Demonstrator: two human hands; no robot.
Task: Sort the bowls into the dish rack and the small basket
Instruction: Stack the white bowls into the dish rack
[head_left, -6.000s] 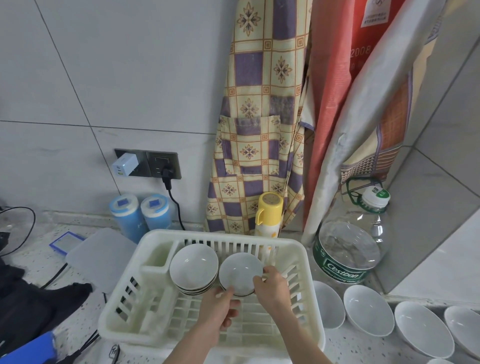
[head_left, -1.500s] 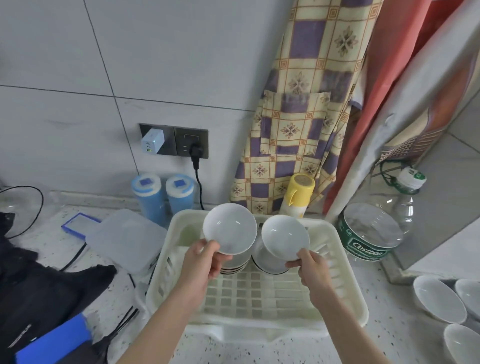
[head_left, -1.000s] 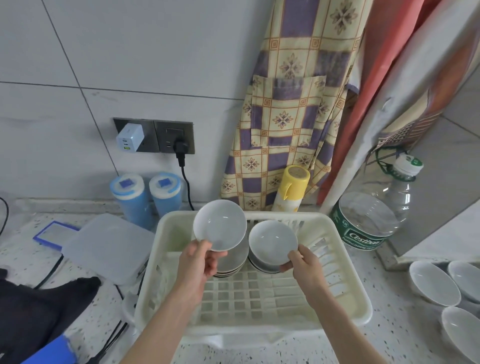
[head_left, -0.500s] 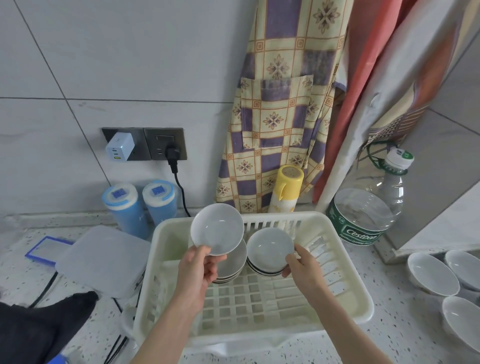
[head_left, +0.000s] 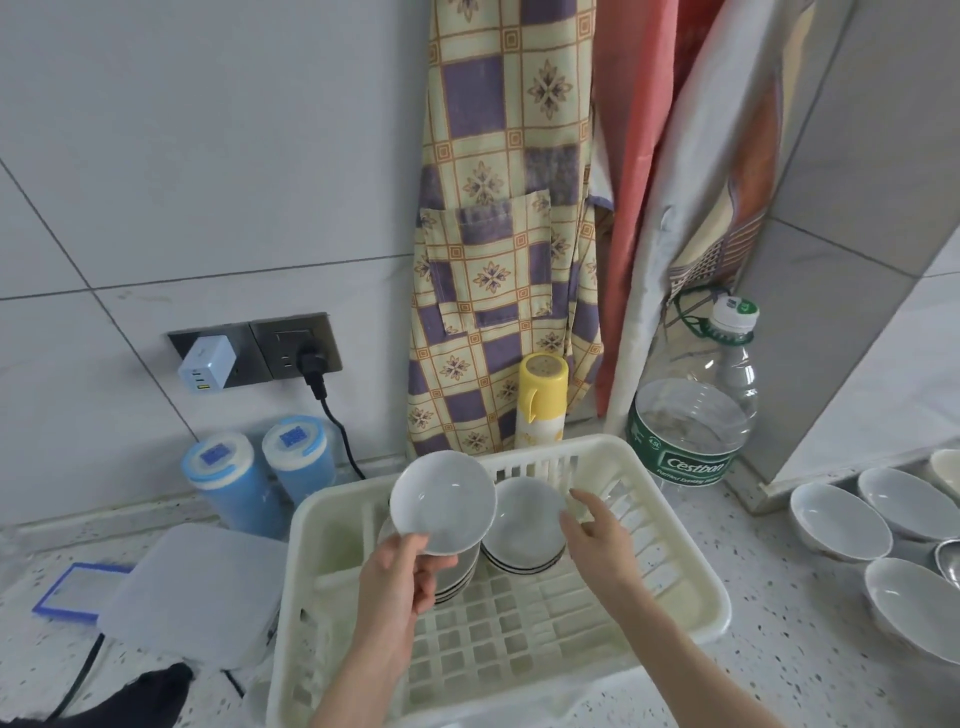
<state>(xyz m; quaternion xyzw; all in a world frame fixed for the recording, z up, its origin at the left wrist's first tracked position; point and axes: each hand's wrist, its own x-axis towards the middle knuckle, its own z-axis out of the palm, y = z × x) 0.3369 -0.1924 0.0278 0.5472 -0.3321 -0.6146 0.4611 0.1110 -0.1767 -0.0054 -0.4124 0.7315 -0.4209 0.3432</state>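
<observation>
Head view, frame centre: the left hand (head_left: 397, 582) pinches a white bowl (head_left: 442, 501) above the dish rack (head_left: 675, 587), while the right hand (head_left: 597, 535), fingers loose, touches the stacked bowls (head_left: 522, 530).

Dish rack (head_left: 675, 525): cream; bowls (head_left: 524, 519): white. Apron (head_left: 488, 249): yellow-and-purple check, floral motifs. Two canisters (head_left: 228, 483): blue.

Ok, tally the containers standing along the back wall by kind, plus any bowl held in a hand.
Blue canisters: 2
Yellow-capped bottle: 1
Clear water jug: 1
White bowl held in left hand: 1
Total: 5
</observation>
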